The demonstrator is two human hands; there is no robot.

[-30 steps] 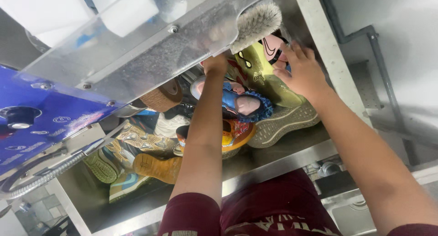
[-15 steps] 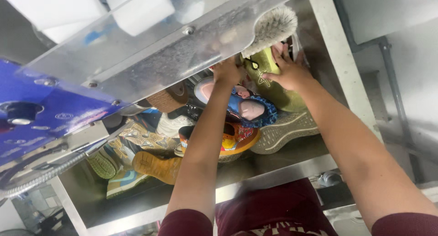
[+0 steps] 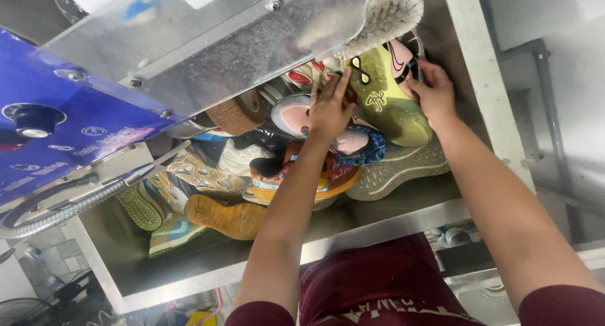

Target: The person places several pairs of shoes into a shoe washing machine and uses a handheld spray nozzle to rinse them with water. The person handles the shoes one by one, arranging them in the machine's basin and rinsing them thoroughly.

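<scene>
An olive-green sneaker (image 3: 386,99) with pink lining is held up just under a bristly cylindrical brush (image 3: 387,14) that sticks out of a metal machine housing (image 3: 252,42). My left hand (image 3: 328,108) presses on the shoe's left side, fingers spread near its laces. At the shoe's right end, my right hand (image 3: 432,93) grips the opening. Both arms reach over a steel sink (image 3: 378,228) filled with shoes.
Several shoes are piled in the sink: an orange and multicoloured one (image 3: 315,178), a grey-soled one (image 3: 397,169), a tan-soled one (image 3: 224,215). A blue control panel with a black knob (image 3: 34,121) and a flexible metal hose (image 3: 63,209) sit at the left. A tan wheel (image 3: 236,115) hangs under the housing.
The green sneaker has been lifted closer to the brush. My right hand shifted from lying over the shoe to gripping its right end; my left hand moved onto its side.
</scene>
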